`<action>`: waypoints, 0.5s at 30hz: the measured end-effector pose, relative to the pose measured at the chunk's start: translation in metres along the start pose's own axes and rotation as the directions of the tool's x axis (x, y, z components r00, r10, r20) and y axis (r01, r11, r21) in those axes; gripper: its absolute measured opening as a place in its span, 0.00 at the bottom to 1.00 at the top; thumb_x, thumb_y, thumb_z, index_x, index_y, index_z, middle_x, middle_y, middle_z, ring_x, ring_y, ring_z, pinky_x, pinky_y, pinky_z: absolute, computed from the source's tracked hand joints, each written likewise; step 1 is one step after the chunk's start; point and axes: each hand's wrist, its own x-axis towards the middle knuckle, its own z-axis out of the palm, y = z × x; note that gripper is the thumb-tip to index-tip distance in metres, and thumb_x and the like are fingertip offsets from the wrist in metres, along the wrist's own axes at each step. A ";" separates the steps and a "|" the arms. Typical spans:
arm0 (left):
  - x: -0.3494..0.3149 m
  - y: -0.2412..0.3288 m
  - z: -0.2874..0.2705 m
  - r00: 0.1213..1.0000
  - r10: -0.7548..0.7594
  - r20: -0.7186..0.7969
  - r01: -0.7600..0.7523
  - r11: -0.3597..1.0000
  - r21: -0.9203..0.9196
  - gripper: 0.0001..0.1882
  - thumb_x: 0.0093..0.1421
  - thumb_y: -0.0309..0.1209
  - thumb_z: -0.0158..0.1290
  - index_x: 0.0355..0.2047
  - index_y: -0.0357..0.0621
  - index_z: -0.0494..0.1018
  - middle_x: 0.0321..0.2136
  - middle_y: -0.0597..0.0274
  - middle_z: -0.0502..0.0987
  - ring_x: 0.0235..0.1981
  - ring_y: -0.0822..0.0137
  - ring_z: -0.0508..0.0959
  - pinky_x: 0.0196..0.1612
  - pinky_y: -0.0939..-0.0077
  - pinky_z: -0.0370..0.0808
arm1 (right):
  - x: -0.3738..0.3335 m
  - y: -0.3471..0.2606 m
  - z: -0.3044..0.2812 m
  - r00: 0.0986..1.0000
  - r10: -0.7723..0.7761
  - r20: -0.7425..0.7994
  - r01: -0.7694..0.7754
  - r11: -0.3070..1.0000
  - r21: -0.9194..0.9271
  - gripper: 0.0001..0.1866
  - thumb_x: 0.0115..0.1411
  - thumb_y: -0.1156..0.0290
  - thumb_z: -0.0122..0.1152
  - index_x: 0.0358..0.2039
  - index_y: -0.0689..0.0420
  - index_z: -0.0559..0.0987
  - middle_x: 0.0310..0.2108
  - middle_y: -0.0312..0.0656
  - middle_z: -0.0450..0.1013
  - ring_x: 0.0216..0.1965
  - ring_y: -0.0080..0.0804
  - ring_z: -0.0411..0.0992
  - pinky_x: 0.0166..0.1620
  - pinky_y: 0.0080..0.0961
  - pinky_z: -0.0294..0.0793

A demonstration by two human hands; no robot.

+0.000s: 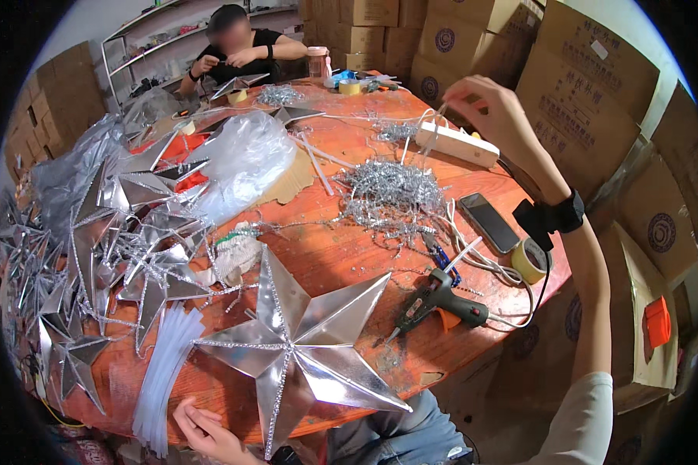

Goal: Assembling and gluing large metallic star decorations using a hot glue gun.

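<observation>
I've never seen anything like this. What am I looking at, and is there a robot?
No robot: these are a person's bare hands, filmed by a head-worn fisheye camera that bends straight edges. The left hand is beside a large silver star and a bundle of translucent glue sticks. The right hand is raised near a white power strip; whether either holds anything is unclear. The reddish table also bears silver tinsel, a glue gun and a smartphone. Another person is across it.
</observation>
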 end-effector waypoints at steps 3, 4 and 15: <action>-0.001 0.001 -0.004 0.999 -0.028 0.037 0.029 0.999 -0.027 0.12 0.65 0.33 0.38 0.35 0.37 0.68 0.12 0.69 0.60 0.14 0.80 0.59 0.17 0.83 0.53 | 0.003 -0.001 -0.008 0.986 -0.066 -0.155 0.044 0.989 -0.143 0.06 0.55 0.75 0.51 0.32 0.62 0.75 0.27 0.44 0.73 0.28 0.35 0.71 0.32 0.25 0.70; -0.001 0.003 -0.003 0.999 -0.026 0.033 0.027 0.999 -0.028 0.12 0.65 0.33 0.38 0.35 0.37 0.68 0.12 0.69 0.60 0.14 0.80 0.59 0.17 0.83 0.53 | 0.002 0.000 -0.009 0.991 -0.042 -0.129 0.030 0.995 -0.095 0.06 0.55 0.75 0.51 0.32 0.62 0.75 0.27 0.45 0.73 0.27 0.35 0.71 0.32 0.26 0.70; 0.004 0.025 0.005 1.000 -0.001 0.020 0.000 0.999 0.032 0.10 0.63 0.29 0.39 0.31 0.35 0.68 0.13 0.65 0.63 0.13 0.76 0.62 0.18 0.79 0.57 | -0.020 -0.007 -0.009 1.000 -0.007 0.014 0.009 0.985 -0.172 0.09 0.57 0.72 0.49 0.34 0.64 0.74 0.29 0.50 0.68 0.30 0.44 0.68 0.33 0.33 0.67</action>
